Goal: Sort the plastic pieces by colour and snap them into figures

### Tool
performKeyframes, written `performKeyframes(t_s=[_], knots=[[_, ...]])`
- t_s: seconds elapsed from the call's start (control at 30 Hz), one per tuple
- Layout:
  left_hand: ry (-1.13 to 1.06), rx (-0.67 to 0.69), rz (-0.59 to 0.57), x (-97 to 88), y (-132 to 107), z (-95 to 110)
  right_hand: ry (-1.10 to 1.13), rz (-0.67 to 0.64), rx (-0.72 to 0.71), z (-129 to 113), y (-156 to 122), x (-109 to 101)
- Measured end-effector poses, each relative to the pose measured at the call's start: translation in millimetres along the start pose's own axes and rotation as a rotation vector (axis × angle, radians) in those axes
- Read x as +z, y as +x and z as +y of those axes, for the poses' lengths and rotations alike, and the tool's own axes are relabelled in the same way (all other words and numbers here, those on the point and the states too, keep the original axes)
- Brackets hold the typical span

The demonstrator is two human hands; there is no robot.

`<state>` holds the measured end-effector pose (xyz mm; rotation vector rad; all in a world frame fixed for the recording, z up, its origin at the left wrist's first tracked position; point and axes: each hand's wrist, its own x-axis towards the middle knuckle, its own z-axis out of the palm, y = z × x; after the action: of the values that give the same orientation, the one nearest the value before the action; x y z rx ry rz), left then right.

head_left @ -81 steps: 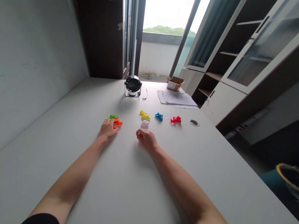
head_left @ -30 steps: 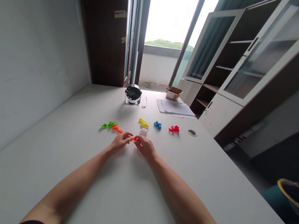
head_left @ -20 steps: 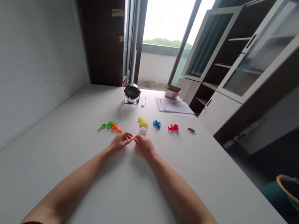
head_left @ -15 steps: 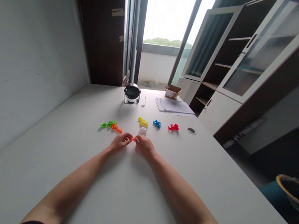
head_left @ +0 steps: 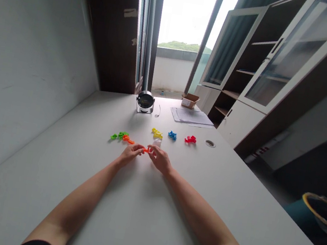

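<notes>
A small orange plastic piece [head_left: 146, 150] is pinched between the fingertips of my left hand [head_left: 131, 153] and my right hand [head_left: 159, 158], just above the white table. Both hands are closed on its ends; its exact shape is too small to make out. Left of my left hand lie more orange pieces [head_left: 128, 139], touching a cluster of green pieces [head_left: 123, 135]. A whitish, translucent piece [head_left: 157, 142] sits just beyond my right hand. Farther back are small piles of yellow pieces [head_left: 157, 133], blue pieces [head_left: 172, 135] and red pieces [head_left: 190, 139].
On the far part of the table [head_left: 116, 106] stands a round black lamp-like device [head_left: 145, 101] on a metal bracket. Sheets of paper [head_left: 194, 116] and an open cardboard box [head_left: 190, 100] are at the back right. A cable hole [head_left: 210, 143] lies near the right edge.
My right hand's fingers have lifted and opened slightly around the orange piece, so more of it shows. My left hand stays nearly in place. The loose pieces have not moved.
</notes>
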<state>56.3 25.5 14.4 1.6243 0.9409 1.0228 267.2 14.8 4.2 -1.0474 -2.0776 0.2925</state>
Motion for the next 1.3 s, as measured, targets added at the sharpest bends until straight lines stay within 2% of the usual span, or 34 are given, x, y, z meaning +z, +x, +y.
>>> performKeyframes(t_s=[0.2, 0.4, 0.7, 0.9, 1.3], knots=[[-0.020, 0.004, 0.020, 3.5, -0.7, -5.5, -0.016, -0.001, 0.015, -3.4, 1.3, -1.9], [-0.078, 0.031, -0.021, 2.8, 0.2, -10.2, -0.052, 0.019, 0.028, -4.5, 2.0, -1.7], [0.061, 0.052, -0.003, 1.8, 0.4, -11.1, -0.056, 0.014, 0.025, -4.9, 2.1, -3.7], [0.080, 0.038, 0.042, 2.0, 0.6, -11.9, 0.004, 0.000, 0.015, -5.5, 2.0, -2.3], [0.090, 0.029, 0.045, 1.6, 0.9, -11.0, 0.039, -0.023, -0.024, -5.0, 1.5, -1.2]])
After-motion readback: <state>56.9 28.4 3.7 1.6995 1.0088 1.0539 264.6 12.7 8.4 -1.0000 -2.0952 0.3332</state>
